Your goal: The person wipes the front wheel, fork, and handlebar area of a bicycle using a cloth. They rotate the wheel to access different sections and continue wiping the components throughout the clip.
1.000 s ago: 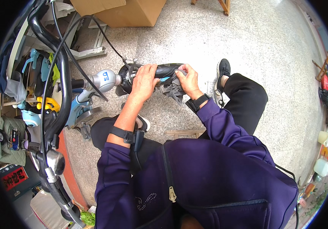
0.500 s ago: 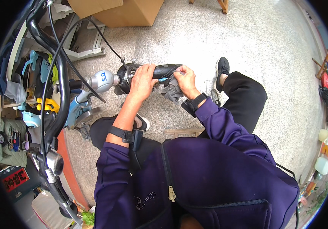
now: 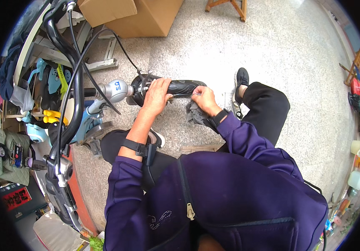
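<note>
A bicycle stands at the left, its black front wheel (image 3: 184,86) pointing right from the blue and silver frame head (image 3: 117,90). My left hand (image 3: 157,97) lies over the wheel close to the brake (image 3: 143,83), fingers across the top and thumb on the near side, closed round it. At the wheel's right end my right hand (image 3: 205,99) is closed, with a crumpled grey rag (image 3: 196,113) hanging below its fingers. Its fingertips touch or nearly touch the tyre; which, I cannot tell.
Black handlebars (image 3: 78,90) with looping cables rise at the left. A cardboard box (image 3: 155,16) and a wooden stool leg (image 3: 240,10) stand at the far side. Children's cycles and shelves crowd the left. A low wooden stool (image 3: 196,148) is partly under me. Bottles and bags line the right.
My right hand has moved slightly down with the rag. A light blue strip seen beside my left thumb no longer shows. The handlebars sit a little farther right in view.
</note>
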The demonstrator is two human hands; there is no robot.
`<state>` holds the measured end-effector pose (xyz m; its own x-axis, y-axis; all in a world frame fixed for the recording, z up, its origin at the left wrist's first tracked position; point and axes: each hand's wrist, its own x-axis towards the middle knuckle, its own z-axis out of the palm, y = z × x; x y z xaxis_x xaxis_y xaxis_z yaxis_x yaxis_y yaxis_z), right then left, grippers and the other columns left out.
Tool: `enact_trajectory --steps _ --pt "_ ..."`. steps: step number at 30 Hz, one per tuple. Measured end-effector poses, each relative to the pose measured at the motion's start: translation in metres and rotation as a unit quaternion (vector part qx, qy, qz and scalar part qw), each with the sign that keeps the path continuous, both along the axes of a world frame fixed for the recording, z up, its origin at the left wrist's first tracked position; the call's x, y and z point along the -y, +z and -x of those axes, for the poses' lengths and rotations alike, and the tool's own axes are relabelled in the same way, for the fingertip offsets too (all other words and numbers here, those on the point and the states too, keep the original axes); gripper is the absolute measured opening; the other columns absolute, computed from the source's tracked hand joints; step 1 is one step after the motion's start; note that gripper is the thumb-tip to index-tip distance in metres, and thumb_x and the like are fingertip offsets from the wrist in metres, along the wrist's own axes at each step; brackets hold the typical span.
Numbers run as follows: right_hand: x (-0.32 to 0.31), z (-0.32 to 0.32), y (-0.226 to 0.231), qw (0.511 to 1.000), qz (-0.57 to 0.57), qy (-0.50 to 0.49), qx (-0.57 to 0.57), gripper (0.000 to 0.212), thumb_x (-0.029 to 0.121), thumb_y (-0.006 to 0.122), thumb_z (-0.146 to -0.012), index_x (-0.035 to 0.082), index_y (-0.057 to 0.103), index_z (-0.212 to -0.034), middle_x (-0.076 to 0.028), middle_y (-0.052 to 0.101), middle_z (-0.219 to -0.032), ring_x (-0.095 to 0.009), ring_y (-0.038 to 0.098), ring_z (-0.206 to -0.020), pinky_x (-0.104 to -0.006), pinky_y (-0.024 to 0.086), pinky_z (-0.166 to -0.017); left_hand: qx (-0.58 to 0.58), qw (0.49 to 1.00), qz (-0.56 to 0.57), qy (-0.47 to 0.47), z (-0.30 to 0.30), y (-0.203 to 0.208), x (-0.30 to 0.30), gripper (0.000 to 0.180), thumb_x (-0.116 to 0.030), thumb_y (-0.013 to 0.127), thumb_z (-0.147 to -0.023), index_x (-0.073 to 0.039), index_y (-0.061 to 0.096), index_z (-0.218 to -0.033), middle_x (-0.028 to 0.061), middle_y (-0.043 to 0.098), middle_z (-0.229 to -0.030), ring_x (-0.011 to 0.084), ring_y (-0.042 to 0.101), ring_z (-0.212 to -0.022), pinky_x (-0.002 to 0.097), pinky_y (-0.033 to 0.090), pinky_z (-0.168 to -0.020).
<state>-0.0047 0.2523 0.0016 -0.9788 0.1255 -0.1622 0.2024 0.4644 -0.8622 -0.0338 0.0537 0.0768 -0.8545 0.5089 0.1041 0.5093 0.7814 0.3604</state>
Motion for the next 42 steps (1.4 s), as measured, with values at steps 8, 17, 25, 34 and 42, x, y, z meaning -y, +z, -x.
enact_trajectory --steps 8,17,25,34,42 --pt "-0.014 0.019 0.034 0.965 -0.09 0.09 -0.231 0.005 0.011 0.063 -0.073 0.009 0.064 -0.078 -0.011 0.061 -0.074 -0.03 0.06 -0.077 -0.0387 0.048 -0.067 0.025 1.0 -0.004 -0.001 0.001 0.0 0.002 0.057 -0.008 0.072 -0.07 -0.004 0.048 -0.122 0.016 0.051 -0.117 0.0349 0.048 -0.112 0.0413 0.039 -0.097" --pt "-0.01 0.037 0.038 0.91 -0.148 0.25 -0.294 0.007 0.007 0.062 -0.071 0.007 0.064 -0.078 -0.009 0.058 -0.072 -0.03 0.059 -0.075 -0.0413 0.048 -0.066 0.012 1.0 -0.003 -0.006 0.001 -0.001 0.004 0.056 -0.009 0.072 -0.071 -0.005 0.048 -0.122 0.0158 0.051 -0.119 0.035 0.047 -0.114 0.0421 0.039 -0.098" --pt "-0.028 0.039 0.025 0.976 -0.012 0.154 -0.154 0.013 0.01 0.066 -0.069 0.005 0.064 -0.082 -0.012 0.063 -0.077 -0.031 0.061 -0.074 -0.0388 0.048 -0.068 -0.007 1.0 -0.018 -0.006 0.0 -0.003 0.004 0.057 -0.008 0.072 -0.071 -0.004 0.048 -0.122 0.0157 0.051 -0.117 0.0348 0.048 -0.112 0.042 0.039 -0.096" --pt "-0.005 0.019 0.024 0.963 -0.107 0.078 -0.235 0.008 0.012 0.061 -0.072 0.006 0.061 -0.077 -0.012 0.058 -0.074 -0.031 0.058 -0.075 -0.0408 0.048 -0.069 0.009 1.0 -0.011 0.003 0.0 -0.002 0.002 0.057 -0.009 0.073 -0.069 -0.005 0.049 -0.121 0.0151 0.052 -0.117 0.035 0.048 -0.113 0.0422 0.04 -0.096" --pt "-0.001 0.009 0.029 0.916 -0.135 0.131 -0.354 0.013 0.005 0.063 -0.068 0.003 0.061 -0.081 -0.011 0.054 -0.076 -0.03 0.056 -0.074 -0.0398 0.046 -0.065 0.0 1.0 -0.01 0.0 0.001 -0.001 0.002 0.056 -0.008 0.073 -0.068 -0.004 0.05 -0.119 0.0141 0.053 -0.113 0.0337 0.049 -0.11 0.0414 0.041 -0.095"
